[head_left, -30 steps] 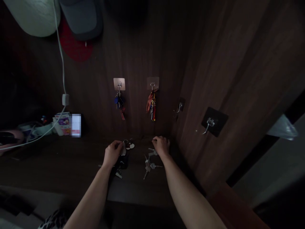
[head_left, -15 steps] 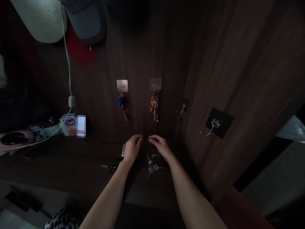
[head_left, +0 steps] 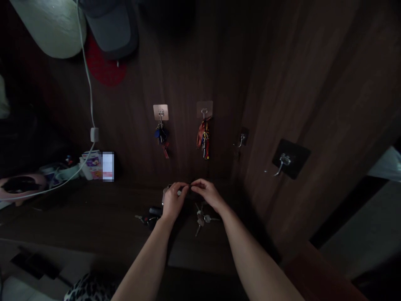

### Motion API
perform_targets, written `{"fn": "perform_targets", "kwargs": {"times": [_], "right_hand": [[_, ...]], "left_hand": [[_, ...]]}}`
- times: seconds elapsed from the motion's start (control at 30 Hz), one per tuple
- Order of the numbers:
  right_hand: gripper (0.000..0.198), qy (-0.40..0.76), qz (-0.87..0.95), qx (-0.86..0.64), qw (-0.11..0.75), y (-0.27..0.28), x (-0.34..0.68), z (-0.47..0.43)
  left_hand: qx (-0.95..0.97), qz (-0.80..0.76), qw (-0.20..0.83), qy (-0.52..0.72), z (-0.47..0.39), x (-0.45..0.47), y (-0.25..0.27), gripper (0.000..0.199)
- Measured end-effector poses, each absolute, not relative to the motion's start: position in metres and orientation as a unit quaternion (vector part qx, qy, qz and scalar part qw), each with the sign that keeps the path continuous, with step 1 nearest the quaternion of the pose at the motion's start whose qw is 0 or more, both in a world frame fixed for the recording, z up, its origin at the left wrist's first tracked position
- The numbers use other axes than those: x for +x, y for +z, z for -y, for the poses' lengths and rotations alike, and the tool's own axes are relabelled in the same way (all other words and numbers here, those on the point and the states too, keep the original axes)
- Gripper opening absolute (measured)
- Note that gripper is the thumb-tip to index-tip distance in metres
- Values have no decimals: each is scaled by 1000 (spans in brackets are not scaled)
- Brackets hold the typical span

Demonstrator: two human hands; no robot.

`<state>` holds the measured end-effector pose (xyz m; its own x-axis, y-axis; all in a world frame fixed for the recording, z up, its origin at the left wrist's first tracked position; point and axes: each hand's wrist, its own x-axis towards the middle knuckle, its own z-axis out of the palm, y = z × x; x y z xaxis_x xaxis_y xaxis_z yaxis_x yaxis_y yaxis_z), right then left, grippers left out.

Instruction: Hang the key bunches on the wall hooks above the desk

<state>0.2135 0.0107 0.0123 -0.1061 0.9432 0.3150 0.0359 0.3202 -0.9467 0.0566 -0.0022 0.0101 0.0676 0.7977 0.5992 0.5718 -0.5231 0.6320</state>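
Observation:
My left hand (head_left: pixel 174 200) and my right hand (head_left: pixel 208 193) meet fingertip to fingertip above the dark wooden shelf (head_left: pixel 106 209). Both are closed in a pinch on something small and dark that I cannot make out. Below my right hand lies a bunch of silver keys (head_left: pixel 201 218), fanned out on the shelf. A key with a black fob (head_left: pixel 147 219) rests left of my left wrist. Partly hidden behind the left hand is a pale, shiny item (head_left: pixel 164 195).
On the back panel, two adhesive hooks carry a blue-tagged key bunch (head_left: pixel 161 133) and a key bunch with an orange ribbon (head_left: pixel 204 136). A small bare hook (head_left: pixel 242 139) and a larger bare hook (head_left: pixel 283 161) project at right. Caps (head_left: pixel 109 29), a white cable (head_left: pixel 89 79) and small boxes (head_left: pixel 93 165) are at left.
My hands have come closer together, the fingertips now nearly touching. The view has shifted slightly, and more of the pale item and the black fob shows beside my left hand.

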Motion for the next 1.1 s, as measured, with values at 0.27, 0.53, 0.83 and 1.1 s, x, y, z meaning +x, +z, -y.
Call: {"fn": "perform_targets", "kwargs": {"times": [0.27,0.53,0.83,1.1], "right_hand": [[27,448,595,-404,532,19,209,-5],[30,578,536,-332,519,16,204,-3],[23,629,493,-304,519,12,204,-5],[21,647,437,-306,545,20,207,-1]], "left_hand": [[717,-462,104,511,2,55,11,18],[693,-449,86,558,6,57,18,18],[679,-458,116,562,5,57,18,18],[686,-449,127,558,5,57,19,22]]}}
